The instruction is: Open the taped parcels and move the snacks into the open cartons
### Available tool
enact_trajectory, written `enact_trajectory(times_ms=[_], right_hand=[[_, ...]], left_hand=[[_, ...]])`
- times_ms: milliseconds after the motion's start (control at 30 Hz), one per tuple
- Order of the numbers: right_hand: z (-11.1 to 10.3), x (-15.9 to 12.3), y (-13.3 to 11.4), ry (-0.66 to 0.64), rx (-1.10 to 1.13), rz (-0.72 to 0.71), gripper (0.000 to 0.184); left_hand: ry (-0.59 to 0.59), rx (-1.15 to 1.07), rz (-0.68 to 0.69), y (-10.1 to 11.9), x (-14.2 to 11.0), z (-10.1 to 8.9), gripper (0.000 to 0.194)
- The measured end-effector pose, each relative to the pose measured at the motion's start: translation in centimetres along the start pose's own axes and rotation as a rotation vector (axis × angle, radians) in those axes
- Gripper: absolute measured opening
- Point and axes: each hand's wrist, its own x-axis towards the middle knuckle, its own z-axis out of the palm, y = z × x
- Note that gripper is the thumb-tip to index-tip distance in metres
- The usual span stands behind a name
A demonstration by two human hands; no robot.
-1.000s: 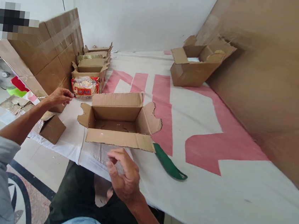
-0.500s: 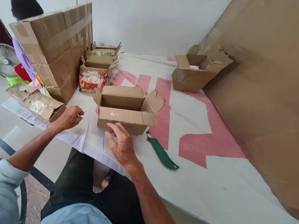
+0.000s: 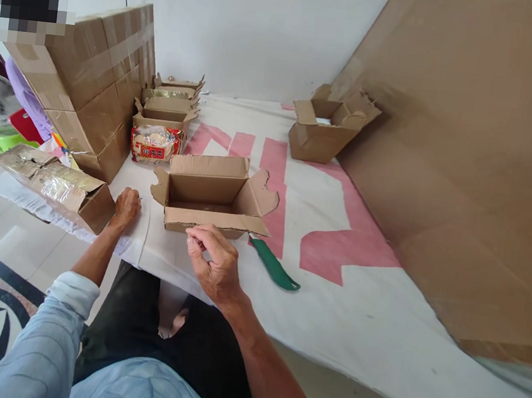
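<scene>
An open cardboard box point(image 3: 206, 191) sits in front of me with its flaps spread and its inside showing. At its front flap is my right hand point(image 3: 216, 258), fingers curled and thumb close to the fingertips; what they hold, if anything, I cannot make out. My left hand point(image 3: 127, 207) is closed on the tablecloth, left of the box. A tiny dark tip shows at its fingers, too small to name. Beside that hand lies a long taped carton point(image 3: 55, 186). A green-handled knife point(image 3: 275, 264) rests right of the box, its tip near the box's front corner.
Packaged food in a red and clear wrapper point(image 3: 156, 144) leans by a row of open boxes point(image 3: 168, 111). Stacked taped cartons point(image 3: 86, 72) rise at left, with a person partly behind them. Another open box point(image 3: 322, 143) stands at the back, beside a large cardboard sheet point(image 3: 464, 169).
My left hand has lowered onto the cloth beside the taped carton. My right hand's fingers have drawn closer together. The box's front flap now leans further outward. The whole view has shifted slightly.
</scene>
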Motion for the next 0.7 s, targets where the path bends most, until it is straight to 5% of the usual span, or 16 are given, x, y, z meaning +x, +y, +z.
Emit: enact_trajectory(times_ms=[700], right_hand=[[2.0,-1.0,-0.8,-0.101,0.053,0.024,0.021]], left_hand=[[0.017,-0.301,-0.129,0.5,0.7,-0.5,0.028]])
